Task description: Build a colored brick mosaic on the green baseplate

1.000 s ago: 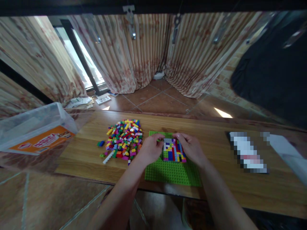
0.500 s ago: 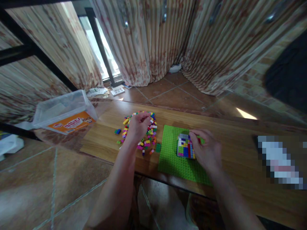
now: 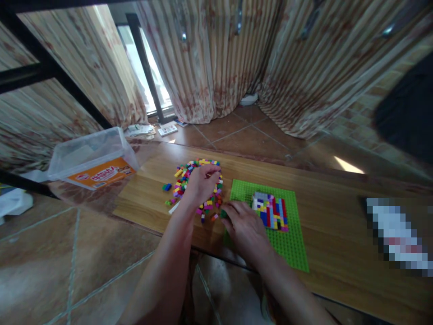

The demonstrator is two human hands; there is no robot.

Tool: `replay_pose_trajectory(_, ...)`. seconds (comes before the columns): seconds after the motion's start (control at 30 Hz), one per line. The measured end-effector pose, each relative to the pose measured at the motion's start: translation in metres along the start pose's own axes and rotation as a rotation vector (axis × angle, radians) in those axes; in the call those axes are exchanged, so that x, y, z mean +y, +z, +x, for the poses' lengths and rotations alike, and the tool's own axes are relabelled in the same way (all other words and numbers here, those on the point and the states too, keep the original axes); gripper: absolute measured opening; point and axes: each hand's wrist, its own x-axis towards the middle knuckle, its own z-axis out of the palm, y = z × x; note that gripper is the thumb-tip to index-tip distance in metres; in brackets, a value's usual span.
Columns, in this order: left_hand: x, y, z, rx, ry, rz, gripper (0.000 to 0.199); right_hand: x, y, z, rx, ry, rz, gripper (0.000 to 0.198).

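Observation:
My left hand (image 3: 202,184) is over the pile of small colourful building bricks (image 3: 182,174), thumb and fingertips pinched together; whatever they hold is too small to make out. At the left edge of the light green baseplate (image 3: 292,243), the thumb and forefinger of my right hand (image 3: 246,228) close around a dark green brick (image 3: 223,214). A flat block of joined bricks (image 3: 270,212) in white, blue, red, yellow and grey sits on the baseplate, just beyond my right hand. My right hand covers the baseplate's near left part.
Beside the pile lie a couple of loose bricks (image 3: 167,187) and a white strip (image 3: 174,207). A clear plastic box (image 3: 93,155) with an orange label stands left of the wooden table (image 3: 138,194). On the table's right is a blurred-out object (image 3: 395,234).
My right hand has moved left from the brick block to the dark green brick, uncovering the block's right side. My left hand has shifted slightly right over the pile.

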Motion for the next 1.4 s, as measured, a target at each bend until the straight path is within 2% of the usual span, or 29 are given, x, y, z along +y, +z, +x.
replay_pose_trajectory(0.17,0.005,0.003,-0.001,-0.022,-0.041,-0.008,0.019,0.000,0.000,0.000,0.045,-0.005,0.044,0.027)
replay_pose_trajectory(0.33,0.007,0.004,-0.003,-0.051,-0.024,0.003,0.022,0.009,-0.016,-0.005,0.255,0.015,0.194,0.024)
replay_pose_trajectory(0.43,0.008,0.006,-0.004,-0.058,-0.026,0.028,0.022,0.027,-0.034,-0.010,0.360,0.142,0.222,0.028)
replay_pose_trajectory(0.53,0.008,0.008,-0.005,-0.080,-0.025,0.045,0.022,0.053,-0.051,-0.017,0.406,0.341,0.212,0.032)
replay_pose_trajectory(0.63,0.003,0.012,-0.003,-0.116,-0.011,0.012,0.023,0.077,-0.062,-0.027,0.431,0.455,0.169,0.036)
replay_pose_trajectory(0.77,-0.001,0.015,-0.001,-0.122,0.006,0.032,0.022,0.092,-0.064,-0.036,0.404,0.518,0.115,0.037)
replay_pose_trajectory(1.03,0.010,0.020,-0.007,-0.177,0.084,0.124,0.021,0.094,-0.058,-0.032,0.248,0.608,0.080,0.035)
replay_pose_trajectory(1.4,0.004,0.020,-0.006,-0.209,0.124,0.142,0.022,0.102,-0.059,-0.032,0.276,0.595,0.250,0.030)
